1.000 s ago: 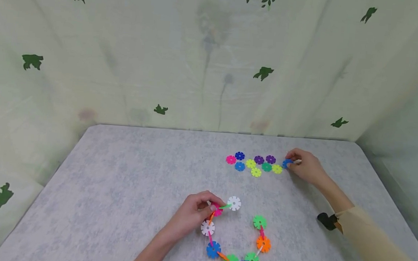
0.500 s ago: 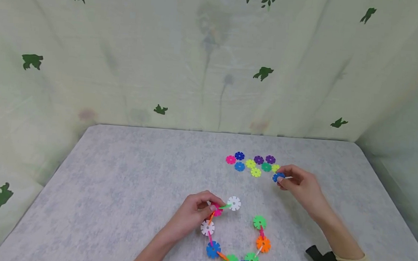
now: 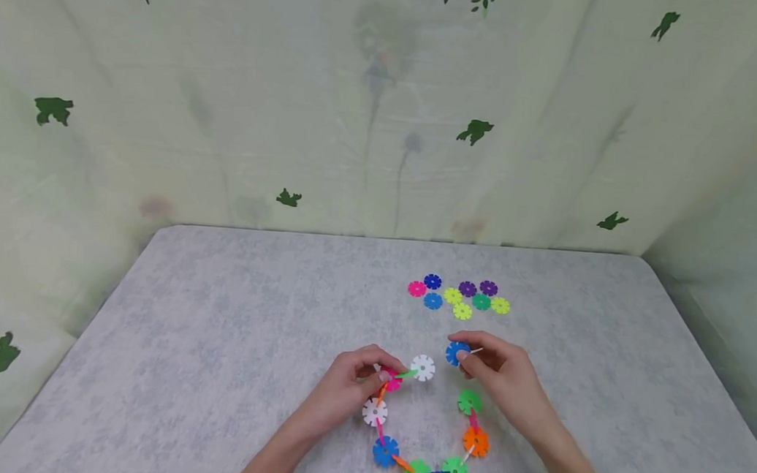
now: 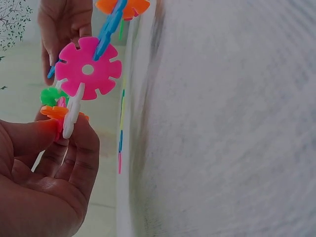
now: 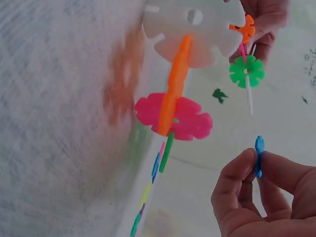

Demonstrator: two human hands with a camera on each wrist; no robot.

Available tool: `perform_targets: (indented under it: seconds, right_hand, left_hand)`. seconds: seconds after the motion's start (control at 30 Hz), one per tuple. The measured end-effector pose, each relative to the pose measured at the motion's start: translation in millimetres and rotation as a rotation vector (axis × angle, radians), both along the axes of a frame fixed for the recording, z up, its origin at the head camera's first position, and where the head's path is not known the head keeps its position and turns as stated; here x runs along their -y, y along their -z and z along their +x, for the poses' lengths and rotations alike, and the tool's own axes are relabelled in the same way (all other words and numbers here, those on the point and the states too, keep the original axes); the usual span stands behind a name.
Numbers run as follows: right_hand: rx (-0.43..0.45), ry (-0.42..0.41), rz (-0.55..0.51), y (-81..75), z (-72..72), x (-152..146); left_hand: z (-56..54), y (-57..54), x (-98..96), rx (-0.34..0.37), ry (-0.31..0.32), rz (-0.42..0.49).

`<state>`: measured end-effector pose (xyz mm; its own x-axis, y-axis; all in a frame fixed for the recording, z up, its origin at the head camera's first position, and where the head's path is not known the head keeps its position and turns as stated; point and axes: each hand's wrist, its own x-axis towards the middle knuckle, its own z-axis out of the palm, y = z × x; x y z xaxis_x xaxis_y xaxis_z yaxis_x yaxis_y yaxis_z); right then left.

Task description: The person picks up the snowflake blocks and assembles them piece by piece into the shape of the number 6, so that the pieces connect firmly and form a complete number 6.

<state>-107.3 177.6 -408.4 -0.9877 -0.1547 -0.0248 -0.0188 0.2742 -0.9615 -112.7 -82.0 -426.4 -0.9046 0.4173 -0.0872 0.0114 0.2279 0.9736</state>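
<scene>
A chain of interlocking notched plastic discs forms an open loop on the table, with a green disc [image 3: 469, 402] at its right end and a white disc [image 3: 423, 368] at its upper end. My left hand [image 3: 345, 382] pinches the chain at a pink disc [image 3: 396, 383], near the white end. Between the thumb and fingers of my right hand [image 3: 504, 368] is a blue disc [image 3: 454, 352], to the right of the white one and apart from it. The right wrist view shows this blue disc [image 5: 259, 153] edge-on; a thin white strip shows beside it in the head view.
Loose discs lie farther back, among them a pink disc [image 3: 417, 289], purple disc [image 3: 488, 288], teal disc [image 3: 481, 302] and yellow disc [image 3: 500, 305]. The grey table [image 3: 268, 302] ends at a pale curtain [image 3: 242, 110] with leaf-green bird shapes.
My right hand has carried the blue disc from the right of the loose discs toward me and leftward, near the chain's white end. My left hand has stayed in place.
</scene>
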Motion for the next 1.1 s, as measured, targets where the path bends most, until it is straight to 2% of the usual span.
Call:
perform_targets:
  seconds: [0.1, 0.27, 0.63, 0.73, 0.9, 1.1]
  right_hand:
    - [0.029, -0.007, -0.009, 0.7, 2.0, 7]
    - [0.058, 0.048, 0.028, 1.4, 2.6, 19]
    - [0.051, 0.066, 0.05, 3.5, 4.1, 23]
    - [0.047, 0.058, 0.045, 3.6, 5.2, 23]
    - [0.044, 0.029, 0.027, 4.6, 6.8, 28]
    - [0.06, 0.009, 0.016, 5.4, 9.0, 33]
  left_hand:
    - [0.1, -0.3, -0.6, 0.002, -0.007, 0.018]
    - [0.5, -0.4, 0.9, 0.021, -0.019, 0.039]
    - [-0.7, 0.5, 0.7, 0.052, -0.026, 0.033]
    - [-0.4, 0.5, -0.8, 0.091, -0.028, 0.044]
    - [0.5, 1.5, -5.4, 0.171, -0.018, 0.114]
    - [1.9, 5.5, -10.1, 0.237, 0.019, 0.154]
